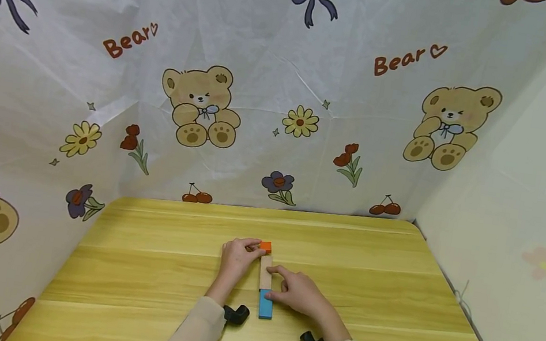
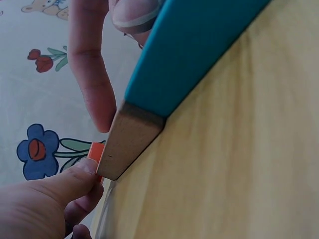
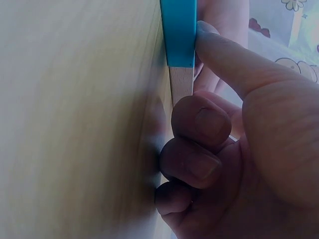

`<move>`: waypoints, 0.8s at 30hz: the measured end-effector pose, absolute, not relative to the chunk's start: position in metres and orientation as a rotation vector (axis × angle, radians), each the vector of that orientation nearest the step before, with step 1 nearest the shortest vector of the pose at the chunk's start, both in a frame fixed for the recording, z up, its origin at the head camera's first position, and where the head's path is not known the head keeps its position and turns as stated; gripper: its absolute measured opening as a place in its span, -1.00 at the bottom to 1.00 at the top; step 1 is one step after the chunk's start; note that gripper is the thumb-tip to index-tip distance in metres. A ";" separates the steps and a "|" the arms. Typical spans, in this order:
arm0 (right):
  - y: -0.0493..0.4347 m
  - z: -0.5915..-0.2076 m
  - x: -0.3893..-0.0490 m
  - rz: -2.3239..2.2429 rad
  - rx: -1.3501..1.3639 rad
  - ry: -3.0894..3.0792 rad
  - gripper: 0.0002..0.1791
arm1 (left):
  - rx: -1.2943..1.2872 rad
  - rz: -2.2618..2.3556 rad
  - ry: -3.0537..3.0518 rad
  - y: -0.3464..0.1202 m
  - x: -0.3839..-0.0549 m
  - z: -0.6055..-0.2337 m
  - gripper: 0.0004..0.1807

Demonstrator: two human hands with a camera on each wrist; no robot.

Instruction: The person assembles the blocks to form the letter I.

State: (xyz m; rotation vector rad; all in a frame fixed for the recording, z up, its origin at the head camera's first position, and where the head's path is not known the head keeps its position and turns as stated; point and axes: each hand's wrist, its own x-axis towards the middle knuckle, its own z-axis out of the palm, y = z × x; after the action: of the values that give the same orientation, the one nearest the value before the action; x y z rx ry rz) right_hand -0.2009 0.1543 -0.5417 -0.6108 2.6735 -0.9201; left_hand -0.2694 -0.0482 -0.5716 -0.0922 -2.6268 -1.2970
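Three blocks lie end to end in a line on the table. The orange block (image 1: 266,246) is at the far end, the plain wooden block (image 1: 265,274) in the middle and the blue block (image 1: 266,304) nearest. My left hand (image 1: 238,258) pinches the orange block between thumb and index finger, hiding part of it. From the right side, my right hand (image 1: 300,294) reaches over the line. Its index fingertip touches the wooden block and its thumb tip (image 3: 207,35) rests on the blue block. The other right-hand fingers (image 3: 197,144) are curled beside the blocks.
The blocks stand near the middle of a light wood-grain table (image 1: 164,237). A printed cloth (image 1: 269,47) with bears and flowers hangs behind its far edge. Black wrist cameras (image 1: 237,314) stick out near both sleeves, and a pale wall (image 1: 527,189) rises on the right.
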 end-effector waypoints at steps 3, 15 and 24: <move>0.154 -0.541 -0.200 -0.919 -0.618 2.675 -0.35 | -0.101 -1.251 -2.649 -0.047 -0.270 -0.572 -0.70; 0.154 -0.542 -0.200 -0.916 -0.621 2.680 -0.35 | -0.119 -1.195 -2.665 -0.045 -0.274 -0.575 -0.70; 0.154 -0.541 -0.200 -0.910 -0.623 2.683 -0.34 | -0.125 -1.215 -2.651 -0.046 -0.275 -0.577 -0.68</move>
State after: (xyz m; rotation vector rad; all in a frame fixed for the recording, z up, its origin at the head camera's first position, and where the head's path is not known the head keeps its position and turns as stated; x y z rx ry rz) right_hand -0.2004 0.1538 -0.5408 -0.6231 2.6833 -0.9102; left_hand -0.2747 -0.0460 -0.5769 -0.1252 -2.6509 -1.2151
